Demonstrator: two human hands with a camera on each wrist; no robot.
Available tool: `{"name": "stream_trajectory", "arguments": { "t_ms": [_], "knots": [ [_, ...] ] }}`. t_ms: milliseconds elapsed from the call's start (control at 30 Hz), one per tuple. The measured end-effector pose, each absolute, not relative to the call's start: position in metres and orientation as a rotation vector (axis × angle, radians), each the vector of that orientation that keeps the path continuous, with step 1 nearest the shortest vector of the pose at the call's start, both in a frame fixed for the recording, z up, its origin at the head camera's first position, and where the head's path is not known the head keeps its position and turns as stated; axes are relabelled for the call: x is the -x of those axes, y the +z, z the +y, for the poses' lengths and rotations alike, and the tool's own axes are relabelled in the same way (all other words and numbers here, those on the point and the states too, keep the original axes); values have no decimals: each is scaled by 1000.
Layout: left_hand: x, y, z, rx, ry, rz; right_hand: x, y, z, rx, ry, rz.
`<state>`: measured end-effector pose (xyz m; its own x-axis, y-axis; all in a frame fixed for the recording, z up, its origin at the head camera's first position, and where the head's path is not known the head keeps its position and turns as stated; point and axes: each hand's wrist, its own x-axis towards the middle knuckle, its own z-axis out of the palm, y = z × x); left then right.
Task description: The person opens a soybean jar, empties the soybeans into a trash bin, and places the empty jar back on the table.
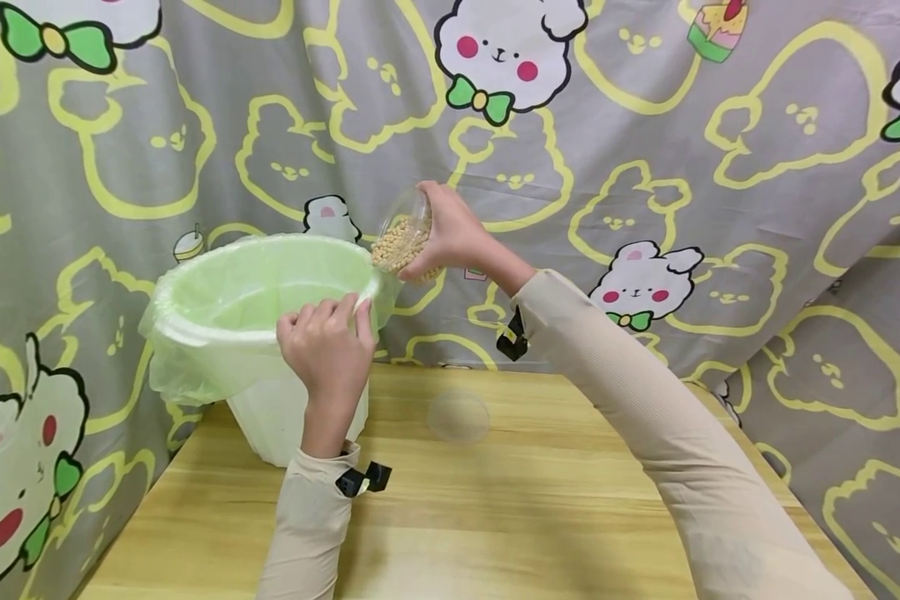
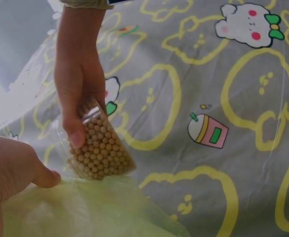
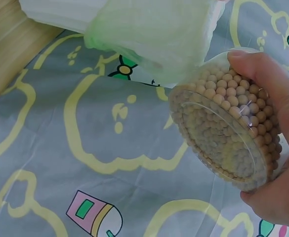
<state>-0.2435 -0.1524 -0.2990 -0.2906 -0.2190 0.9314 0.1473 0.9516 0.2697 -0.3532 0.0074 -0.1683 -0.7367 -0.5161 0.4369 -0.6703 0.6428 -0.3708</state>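
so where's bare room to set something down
Bare table lies between the left sleeve and right sleeve, nearer than the clear disc. Crowded: back left, with the lined bin, left hand on its rim and right hand holding the jar nearby.

Bin [image 1: 266,404] left of jar [image 1: 402,237]

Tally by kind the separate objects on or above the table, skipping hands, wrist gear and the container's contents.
White bin: 1
Green bag lining it: 1
Clear container of tan balls, in the right hand: 1
Clear disc on the table, perhaps a lid: 1
Total: 4
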Motion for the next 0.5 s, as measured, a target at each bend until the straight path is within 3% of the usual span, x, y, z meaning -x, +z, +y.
{"name": "stream_trajectory", "arguments": {
  "t_ms": [500],
  "knots": [
    [243,-300,-152,-44,-353,-1821,351,-163,0,-950,636,-2628]
  ]
}}
